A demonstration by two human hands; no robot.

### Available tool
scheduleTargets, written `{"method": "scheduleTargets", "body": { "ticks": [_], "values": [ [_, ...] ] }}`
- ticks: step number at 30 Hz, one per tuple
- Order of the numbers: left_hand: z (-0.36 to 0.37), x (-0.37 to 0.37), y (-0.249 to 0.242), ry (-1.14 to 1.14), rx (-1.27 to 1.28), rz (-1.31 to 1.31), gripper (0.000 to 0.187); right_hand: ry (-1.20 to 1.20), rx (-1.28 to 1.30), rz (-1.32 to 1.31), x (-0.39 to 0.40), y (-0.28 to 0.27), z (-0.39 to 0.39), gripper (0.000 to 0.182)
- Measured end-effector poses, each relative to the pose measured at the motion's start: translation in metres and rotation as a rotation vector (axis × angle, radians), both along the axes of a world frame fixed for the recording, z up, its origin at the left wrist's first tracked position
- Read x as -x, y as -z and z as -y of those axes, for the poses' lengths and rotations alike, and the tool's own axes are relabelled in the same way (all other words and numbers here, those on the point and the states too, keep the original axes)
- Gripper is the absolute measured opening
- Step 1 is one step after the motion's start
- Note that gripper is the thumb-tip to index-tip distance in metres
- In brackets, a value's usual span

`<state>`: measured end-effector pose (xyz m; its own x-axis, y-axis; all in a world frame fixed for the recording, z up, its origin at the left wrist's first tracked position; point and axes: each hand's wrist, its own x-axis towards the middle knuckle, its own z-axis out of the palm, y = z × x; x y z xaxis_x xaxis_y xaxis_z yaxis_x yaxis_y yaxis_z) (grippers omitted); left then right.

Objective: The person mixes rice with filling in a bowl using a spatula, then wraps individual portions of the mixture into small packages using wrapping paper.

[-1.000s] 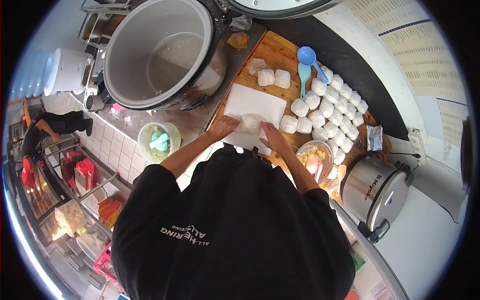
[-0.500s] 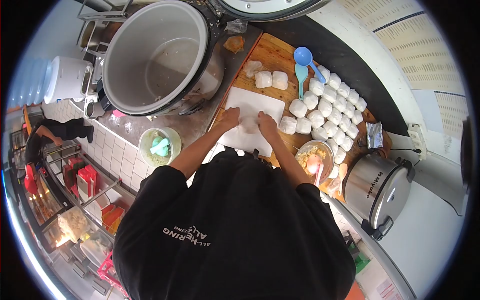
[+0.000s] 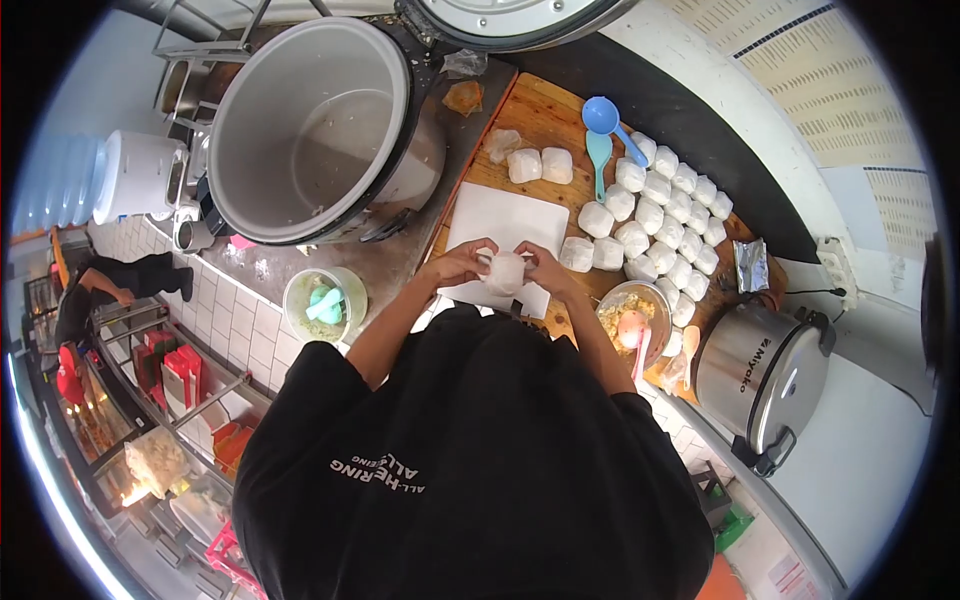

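A white wrapped bundle (image 3: 505, 273) is held between my two hands, over the near part of a white sheet (image 3: 490, 216). My left hand (image 3: 464, 261) grips its left side with curled fingers. On the other side, my right hand (image 3: 541, 266) pinches the bundle's right edge. Two wrapped white packets (image 3: 541, 166) lie beyond the sheet. To the right, several more packets (image 3: 656, 220) stand in rows, with a blue ladle (image 3: 602, 116) and a teal spoon (image 3: 598, 152) at their far edge.
A large open cooker (image 3: 310, 130) fills the back left. A tub with a green scoop (image 3: 326, 303) sits left of my left forearm. Right of my right forearm are a bowl of food (image 3: 634, 318) and a steel cooker (image 3: 762, 383). Another person (image 3: 110, 290) is at far left.
Both hands have lifted from the sheet and moved slightly towards me. The wrapping, earlier low on the sheet between them, is now raised as a rounded bundle.
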<state>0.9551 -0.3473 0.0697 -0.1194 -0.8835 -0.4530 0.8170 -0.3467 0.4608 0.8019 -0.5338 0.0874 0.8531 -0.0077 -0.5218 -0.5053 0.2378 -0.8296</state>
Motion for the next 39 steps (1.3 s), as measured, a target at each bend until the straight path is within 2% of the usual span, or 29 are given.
{"method": "scheduleTargets", "body": {
  "ticks": [1, 2, 4, 5, 6, 7, 8, 9, 10, 11, 12, 14, 16, 17, 19, 21, 22, 24, 26, 27, 28, 30, 31, 33, 34, 35, 36, 38, 39],
  "values": [
    [0.005, 0.007, -0.003, -0.087, 0.039, 0.131, 0.040, 0.008, 0.004, 0.003, 0.001, -0.004, 0.003, 0.029],
    [0.011, 0.011, -0.001, -0.082, 0.044, 0.136, 0.040, 0.111, 0.009, -0.007, 0.003, -0.009, 0.006, 0.029],
    [0.014, 0.016, 0.002, -0.280, 0.010, 0.870, 0.029, 0.210, 0.010, -0.011, 0.002, -0.016, 0.010, 0.029],
    [0.014, 0.013, -0.014, -0.240, -0.023, 0.977, 0.029, 0.238, 0.069, -0.012, 0.001, -0.025, 0.012, 0.028],
    [0.015, 0.012, -0.009, -0.234, -0.017, 0.982, 0.029, 0.269, 0.131, -0.014, 0.001, -0.032, 0.014, 0.028],
    [0.017, 0.011, -0.001, -0.224, 0.006, 0.833, 0.031, 0.277, 0.134, -0.011, 0.000, -0.035, 0.014, 0.028],
    [0.020, 0.010, 0.003, -0.212, 0.028, 0.684, 0.033, 0.301, 0.298, -0.005, -0.002, -0.037, 0.013, 0.026],
    [0.024, 0.010, -0.017, -0.206, 0.036, 0.689, 0.033, 0.325, 0.461, 0.001, -0.005, -0.041, 0.011, 0.025],
    [0.028, 0.012, -0.039, -0.297, -0.064, 0.430, 0.042, 0.335, 0.466, 0.007, -0.007, -0.045, 0.011, 0.025],
    [0.034, 0.014, -0.062, -0.379, -0.161, 0.170, 0.050, 0.342, 0.585, 0.047, -0.009, -0.050, 0.010, 0.025],
    [0.041, 0.019, -0.073, -0.371, -0.154, 0.178, 0.050, 0.350, 0.704, 0.084, -0.011, -0.052, 0.009, 0.026],
    [0.055, 0.035, -0.091, -0.485, -0.098, 0.731, 0.054, 0.394, 0.609, 0.105, -0.013, -0.055, 0.003, 0.022],
    [0.067, 0.032, -0.106, -0.549, -0.062, 0.767, 0.059, 0.706, 0.112, 0.213, -0.017, -0.083, -0.009, 0.017],
    [0.073, 0.029, -0.116, -0.539, -0.096, 0.811, 0.060, 0.714, 0.117, 0.218, -0.020, -0.091, -0.015, 0.017],
    [0.081, 0.028, -0.125, -0.526, -0.120, 0.855, 0.060, 1.109, -0.345, 0.218, -0.023, -0.100, -0.025, 0.022],
    [0.085, 0.031, -0.130, -0.316, 0.052, 0.925, 0.060, 1.175, -0.442, 0.303, -0.023, -0.099, -0.031, 0.026],
    [0.086, 0.030, -0.133, -0.312, 0.061, 0.932, 0.060, 1.234, -0.542, 0.386, -0.023, -0.096, -0.032, 0.031],
    [0.088, 0.031, -0.143, -0.246, 0.216, 0.761, 0.060, 1.192, -0.553, 0.399, -0.023, -0.111, -0.031, 0.032],
    [0.094, 0.039, -0.151, -0.233, 0.291, 0.791, 0.060, 1.013, -0.797, 0.306, -0.021, -0.130, -0.030, 0.032],
    [0.097, 0.043, -0.155, -0.292, 0.352, 0.862, 0.061, 0.868, -0.926, 0.377, -0.018, -0.110, -0.024, 0.036],
    [0.100, 0.044, -0.160, -0.354, 0.416, 0.934, 0.061, 0.877, -0.923, 0.388, -0.015, -0.092, -0.021, 0.036],
    [0.098, 0.041, -0.164, -0.268, 0.400, 0.948, 0.058, 0.631, -1.109, 0.297, -0.015, -0.090, -0.023, 0.037],
    [0.096, 0.041, -0.152, -0.244, 0.363, 0.956, 0.056, 0.631, -1.122, 0.265, -0.012, -0.078, -0.025, 0.038],
    [0.094, 0.044, -0.129, -0.214, 0.327, 0.959, 0.053, 0.693, -1.050, 0.231, -0.016, -0.064, -0.023, 0.039],
    [0.093, 0.049, -0.119, -0.246, 0.131, 0.904, 0.053, 0.747, -0.972, 0.187, -0.015, -0.059, -0.023, 0.039],
    [0.097, 0.051, -0.108, -0.276, -0.057, 0.846, 0.052, 1.007, -0.557, 0.145, -0.013, -0.059, -0.030, 0.039],
    [0.103, 0.051, -0.094, -0.266, -0.043, 0.845, 0.052, 1.019, -0.549, 0.154, -0.006, -0.066, -0.024, 0.039],
    [0.123, 0.044, -0.067, -0.300, -0.161, 0.933, 0.047, 1.296, -0.247, 0.007, 0.014, -0.079, -0.002, 0.035],
    [0.139, 0.035, -0.057, -0.272, -0.168, 0.924, 0.056, 1.279, -0.213, 0.106, 0.036, -0.076, 0.006, 0.034]
  ]
}}
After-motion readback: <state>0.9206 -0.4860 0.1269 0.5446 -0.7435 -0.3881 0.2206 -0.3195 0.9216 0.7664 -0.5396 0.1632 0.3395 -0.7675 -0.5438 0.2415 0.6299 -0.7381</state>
